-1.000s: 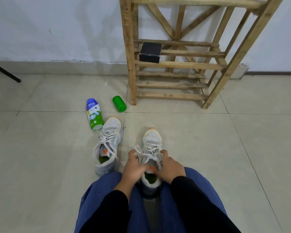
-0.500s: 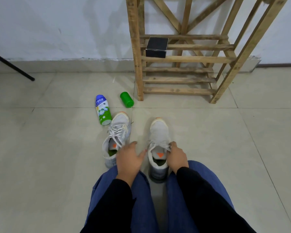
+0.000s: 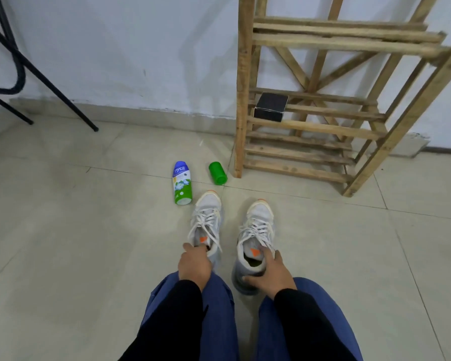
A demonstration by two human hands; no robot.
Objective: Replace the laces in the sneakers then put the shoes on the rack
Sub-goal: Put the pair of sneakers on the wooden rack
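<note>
Two white laced sneakers stand side by side on the tiled floor in front of my knees, toes pointing away. My left hand (image 3: pixel 194 264) grips the heel collar of the left sneaker (image 3: pixel 207 220), fingers curled into its opening. My right hand (image 3: pixel 270 273) grips the heel of the right sneaker (image 3: pixel 257 227), thumb round the back and fingers inside the opening. The wooden shoe rack (image 3: pixel 313 126) stands against the wall beyond and to the right of the shoes, its slatted shelves open toward me.
A small black box (image 3: pixel 270 106) sits on a middle shelf of the rack. A blue-and-green bottle (image 3: pixel 182 182) and a green cap (image 3: pixel 217 173) lie on the floor just beyond the left sneaker. Black metal legs (image 3: pixel 37 74) stand at the far left.
My left hand moved from the right sneaker to the left sneaker's heel. My right hand shifted from the laces to the right sneaker's heel. The view tilted up toward the rack.
</note>
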